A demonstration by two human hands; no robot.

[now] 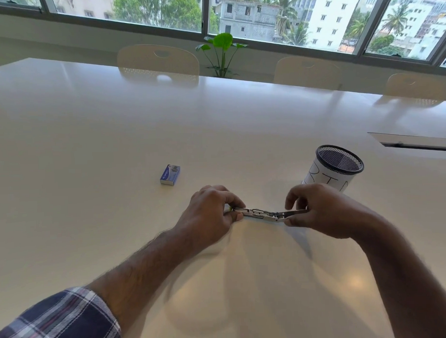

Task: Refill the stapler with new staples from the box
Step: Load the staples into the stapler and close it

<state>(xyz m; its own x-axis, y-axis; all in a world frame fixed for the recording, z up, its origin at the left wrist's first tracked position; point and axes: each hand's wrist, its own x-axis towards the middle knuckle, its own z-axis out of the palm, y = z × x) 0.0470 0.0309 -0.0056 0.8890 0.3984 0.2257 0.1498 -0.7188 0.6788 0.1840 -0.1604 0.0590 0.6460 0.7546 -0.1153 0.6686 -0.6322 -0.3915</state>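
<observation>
A small metal stapler (266, 214) is spread open almost flat just above the white table (89, 148). My left hand (210, 212) pinches its left end and my right hand (319, 211) pinches its right end between thumb and fingers. The blue staple box (170, 174) lies shut on the table, beyond and to the left of my left hand, apart from both hands.
A black mesh pen cup (335, 167) wrapped in white paper stands just behind my right hand. A cable hatch (413, 142) is set in the table at the far right. Pale chairs (157, 62) and a green plant (221, 52) line the far edge under the windows.
</observation>
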